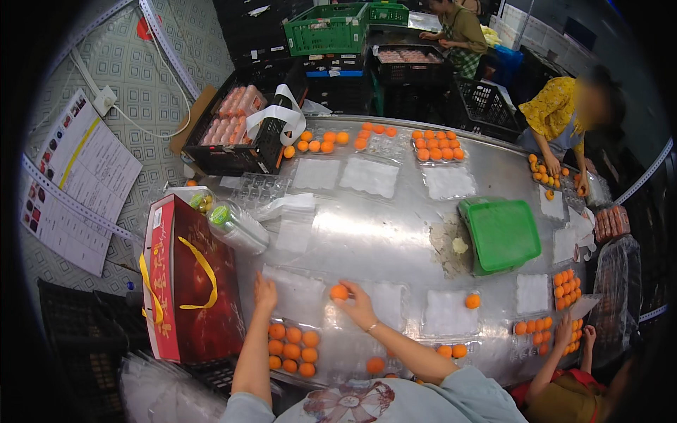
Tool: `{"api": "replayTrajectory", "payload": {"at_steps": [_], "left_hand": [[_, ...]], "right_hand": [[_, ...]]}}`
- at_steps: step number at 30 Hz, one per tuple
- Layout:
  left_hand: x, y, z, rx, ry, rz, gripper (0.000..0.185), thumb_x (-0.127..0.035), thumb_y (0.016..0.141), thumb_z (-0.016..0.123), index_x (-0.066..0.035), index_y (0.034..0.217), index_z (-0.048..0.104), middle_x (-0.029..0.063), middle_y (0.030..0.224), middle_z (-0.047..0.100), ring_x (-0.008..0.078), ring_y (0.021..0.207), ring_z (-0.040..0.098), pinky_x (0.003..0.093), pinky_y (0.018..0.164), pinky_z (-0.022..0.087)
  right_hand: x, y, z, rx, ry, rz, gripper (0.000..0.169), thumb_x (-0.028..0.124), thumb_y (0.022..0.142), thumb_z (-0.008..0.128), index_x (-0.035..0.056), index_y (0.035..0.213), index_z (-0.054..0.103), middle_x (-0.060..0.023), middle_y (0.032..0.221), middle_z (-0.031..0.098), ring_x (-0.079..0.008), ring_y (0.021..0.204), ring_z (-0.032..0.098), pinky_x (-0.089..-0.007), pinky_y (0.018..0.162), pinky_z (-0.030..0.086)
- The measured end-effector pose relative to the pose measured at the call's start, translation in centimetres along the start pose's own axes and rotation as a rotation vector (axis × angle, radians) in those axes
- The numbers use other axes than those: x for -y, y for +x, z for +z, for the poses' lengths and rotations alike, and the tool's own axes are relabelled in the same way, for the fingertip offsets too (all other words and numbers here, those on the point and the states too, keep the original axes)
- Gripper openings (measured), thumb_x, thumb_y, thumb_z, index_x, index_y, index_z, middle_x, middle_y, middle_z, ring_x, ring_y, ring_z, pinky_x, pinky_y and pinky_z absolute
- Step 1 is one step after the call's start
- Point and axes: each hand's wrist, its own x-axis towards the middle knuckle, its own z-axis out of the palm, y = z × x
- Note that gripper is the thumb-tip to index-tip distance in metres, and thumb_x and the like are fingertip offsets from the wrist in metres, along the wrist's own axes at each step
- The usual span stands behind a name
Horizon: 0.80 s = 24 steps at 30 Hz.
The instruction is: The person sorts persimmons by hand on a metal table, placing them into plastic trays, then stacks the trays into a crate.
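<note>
My right hand (360, 306) holds an orange fruit (339, 292) between thumb and fingers above the metal table. My left hand (265, 291) is empty, its fingers apart, at the left edge of a clear plastic tray lid with a white liner (296, 293). Below it, a clear tray filled with rows of orange fruit (292, 350) lies near my body. Beside that, partly under my right arm, are a loose-looking orange fruit (375, 365) and further trays. Another white-lined lid (383, 301) lies right of my right hand.
A red gift bag (198, 280) and plastic containers (238, 227) stand at left. A green lidded box (502, 235) sits right of centre. A black crate (232, 153) with packed trays stands at back left. Co-workers handle fruit at right; another stands at the back.
</note>
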Motion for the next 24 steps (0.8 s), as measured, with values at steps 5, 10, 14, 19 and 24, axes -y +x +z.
{"api": "replayTrajectory", "payload": {"at_steps": [5,10,14,19,24], "left_hand": [[0.5,-0.5,-1.3,-0.09,0.001,0.121,0.076,-0.001,0.088,0.054,-0.004,0.154,0.017,0.0297,0.15,0.035,0.0443,0.137,0.039,0.0453,0.113,0.034],[1.7,-0.8,-4.6,-0.254,-0.126,0.312,0.06,0.007,0.082,0.051,0.001,0.141,0.044,0.0286,0.134,0.055,0.042,0.127,0.052,0.0439,0.108,0.041],[-0.2,-1.5,-5.7,-0.156,-0.073,0.204,0.052,-0.001,0.081,0.058,-0.005,0.132,0.05,0.0292,0.109,0.065,0.0468,0.106,0.061,0.0505,0.091,0.05],[1.8,-2.4,-7.7,-0.169,-0.184,0.211,0.039,-0.005,0.083,0.058,-0.004,0.122,0.057,0.025,0.103,0.067,0.041,0.098,0.066,0.0452,0.085,0.052],[7.3,-2.1,-9.1,-0.089,-0.366,0.251,0.027,-0.004,0.086,0.053,-0.002,0.11,0.065,0.013,0.097,0.071,0.0251,0.085,0.068,0.0358,0.077,0.052]], "right_hand": [[1.3,-5.8,-4.1,-0.017,0.579,0.398,0.051,0.019,0.089,0.07,0.0027,0.135,0.053,-0.0094,0.122,0.061,-0.0211,0.112,0.061,-0.0401,0.101,0.05],[-0.2,-9.4,-5.2,0.137,0.902,0.475,0.04,0.022,0.088,0.069,0.0044,0.123,0.058,-0.0057,0.109,0.064,-0.0188,0.105,0.062,-0.0435,0.1,0.05],[1.5,-8.5,-4.8,0.212,0.591,0.6,0.036,0.022,0.089,0.069,0.0049,0.119,0.059,-0.0053,0.1,0.065,-0.0176,0.087,0.066,-0.036,0.081,0.057],[3.1,-6.5,-1.3,0.381,0.437,0.558,0.067,0.021,0.089,0.071,0.0062,0.147,0.04,-0.0103,0.107,0.068,-0.0159,0.086,0.065,-0.0318,0.078,0.057],[4.3,-4.8,1.9,0.537,0.521,0.55,0.084,0.021,0.09,0.071,0.0092,0.156,0.021,-0.0162,0.132,0.06,-0.0162,0.091,0.067,-0.0314,0.081,0.058]]}}
